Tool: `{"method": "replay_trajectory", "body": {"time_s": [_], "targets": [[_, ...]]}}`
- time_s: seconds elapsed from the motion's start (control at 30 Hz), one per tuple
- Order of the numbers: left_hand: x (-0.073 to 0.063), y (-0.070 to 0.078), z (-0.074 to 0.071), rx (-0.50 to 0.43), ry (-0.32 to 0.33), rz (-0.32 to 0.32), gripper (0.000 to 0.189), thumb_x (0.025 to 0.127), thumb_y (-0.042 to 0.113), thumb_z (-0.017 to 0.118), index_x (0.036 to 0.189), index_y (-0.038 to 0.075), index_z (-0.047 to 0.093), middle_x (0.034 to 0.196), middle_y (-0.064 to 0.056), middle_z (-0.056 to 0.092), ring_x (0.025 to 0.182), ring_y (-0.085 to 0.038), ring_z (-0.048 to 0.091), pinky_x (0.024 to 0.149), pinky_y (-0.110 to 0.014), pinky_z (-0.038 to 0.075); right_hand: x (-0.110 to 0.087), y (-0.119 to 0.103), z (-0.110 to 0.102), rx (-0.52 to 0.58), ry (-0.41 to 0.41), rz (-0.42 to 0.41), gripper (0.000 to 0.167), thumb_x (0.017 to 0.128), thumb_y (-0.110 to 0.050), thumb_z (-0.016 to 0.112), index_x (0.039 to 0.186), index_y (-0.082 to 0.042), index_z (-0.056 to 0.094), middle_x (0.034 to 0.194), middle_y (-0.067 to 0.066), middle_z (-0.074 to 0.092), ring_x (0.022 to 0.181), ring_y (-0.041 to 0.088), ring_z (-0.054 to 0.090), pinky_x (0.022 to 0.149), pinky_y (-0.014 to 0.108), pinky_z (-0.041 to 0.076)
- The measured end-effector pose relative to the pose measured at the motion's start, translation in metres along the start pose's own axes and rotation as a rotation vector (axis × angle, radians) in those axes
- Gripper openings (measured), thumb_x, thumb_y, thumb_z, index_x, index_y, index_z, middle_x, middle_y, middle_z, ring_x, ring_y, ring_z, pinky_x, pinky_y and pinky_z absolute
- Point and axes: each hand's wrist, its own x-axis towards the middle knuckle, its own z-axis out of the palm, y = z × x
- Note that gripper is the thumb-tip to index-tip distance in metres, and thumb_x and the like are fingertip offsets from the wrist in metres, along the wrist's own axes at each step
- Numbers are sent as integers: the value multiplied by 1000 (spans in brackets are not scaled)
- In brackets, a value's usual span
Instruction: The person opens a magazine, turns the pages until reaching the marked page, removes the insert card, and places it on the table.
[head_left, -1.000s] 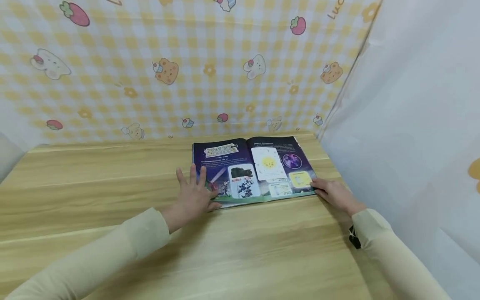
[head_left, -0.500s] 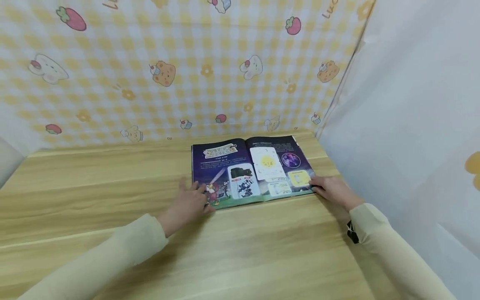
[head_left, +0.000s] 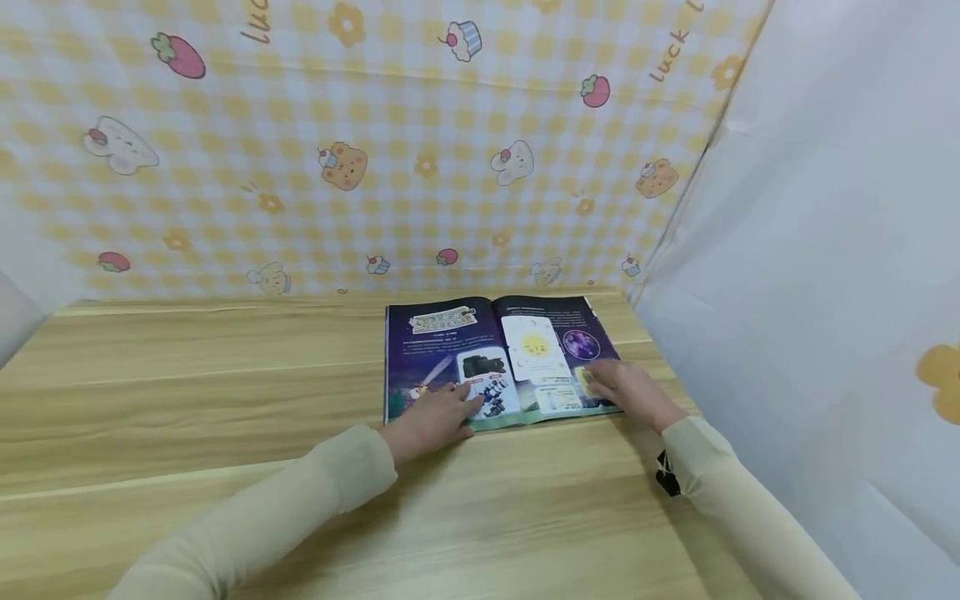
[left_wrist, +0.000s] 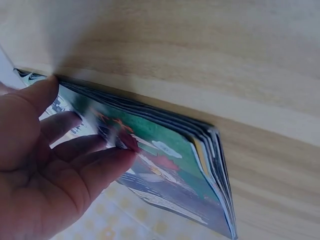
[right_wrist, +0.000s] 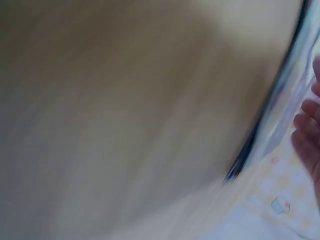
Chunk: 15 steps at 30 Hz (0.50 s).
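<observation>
An open magazine (head_left: 431,342) with dark blue, starry pages lies flat on the wooden table. A white card with a yellow sun (head_left: 536,346) is on its right-hand page, near the fold. My left hand (head_left: 431,421) rests on the lower part of the left page, fingertips by the camera picture; the left wrist view shows its loosely bent fingers (left_wrist: 92,172) against the page and the thumb at the lower edge. My right hand (head_left: 633,392) is over the lower right corner, covering part of a yellow box. In the blurred right wrist view, its fingers (right_wrist: 307,130) appear beside the page edge.
The wooden table (head_left: 187,383) stretches left of and in front of the magazine. A yellow checked cloth (head_left: 420,200) with cartoon prints hangs close behind it. A white sheet (head_left: 810,292) hangs to the right. A small black object (head_left: 667,473) shows under my right cuff.
My left hand has moved right from the magazine's left edge onto the left page. My right hand has let go of the lower right corner and shifted left over the page.
</observation>
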Motion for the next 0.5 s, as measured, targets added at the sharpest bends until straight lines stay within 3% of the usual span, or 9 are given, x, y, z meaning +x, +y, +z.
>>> {"method": "replay_trajectory", "body": {"time_s": [0.2, 0.37, 0.5], "targets": [[1, 2, -2, -5, -30, -23, 51, 93, 36, 56, 138, 14, 48, 146, -14, 40, 130, -38, 42, 103, -52, 38, 32, -14, -3, 211, 25, 319, 20, 90, -10, 61, 103, 4, 66, 92, 16, 69, 74, 20, 60, 66, 32, 51], [1, 2, -4, -5, -25, -16, 42, 98, 26, 49, 137, 13, 49, 144, -15, 42, 128, -37, 44, 103, -49, 39, 53, -29, -3, 224, -58, 435, 24, 89, -20, 65, 100, 1, 64, 83, 9, 62, 68, 17, 49, 62, 28, 40], [0, 2, -5, -18, -36, -35, 41, 99, 8, 42, 139, 16, 48, 146, -13, 40, 130, -36, 43, 104, -47, 38, 63, -36, -2, 203, -142, 501, 39, 88, -29, 66, 111, 1, 57, 97, 13, 60, 81, 22, 51, 74, 35, 45]]}}
